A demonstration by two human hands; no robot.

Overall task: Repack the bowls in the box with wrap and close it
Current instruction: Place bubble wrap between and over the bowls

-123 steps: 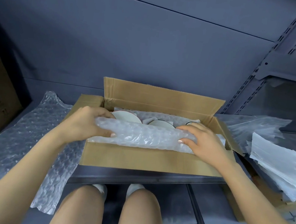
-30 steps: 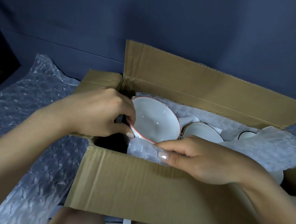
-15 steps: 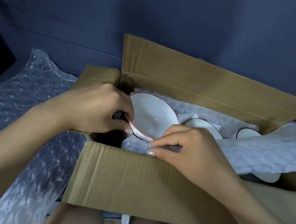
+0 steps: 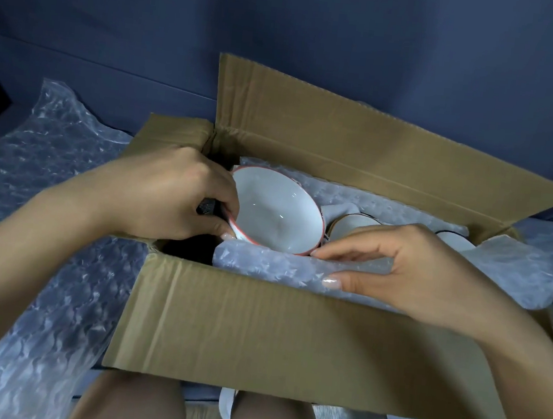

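Note:
An open cardboard box sits in front of me, its flaps spread. At its left end a white bowl with a red rim stands tilted; my left hand grips its left rim. My right hand pinches the sheet of bubble wrap lying along the box's near wall, fingertips touching the bowl's lower rim. Behind my right hand a gold-rimmed bowl and a dark-rimmed bowl show partly. Wrap lines the back of the box.
A large sheet of bubble wrap lies spread left of the box on the dark shelf. More wrap bulges over the box's right end. A dark blue wall rises behind. My knees show below the shelf edge.
Since a second ago the view has closed in slightly. My right hand slid right along the wrap, uncovering more of it at the near wall. The left hand keeps its grip on the bowl.

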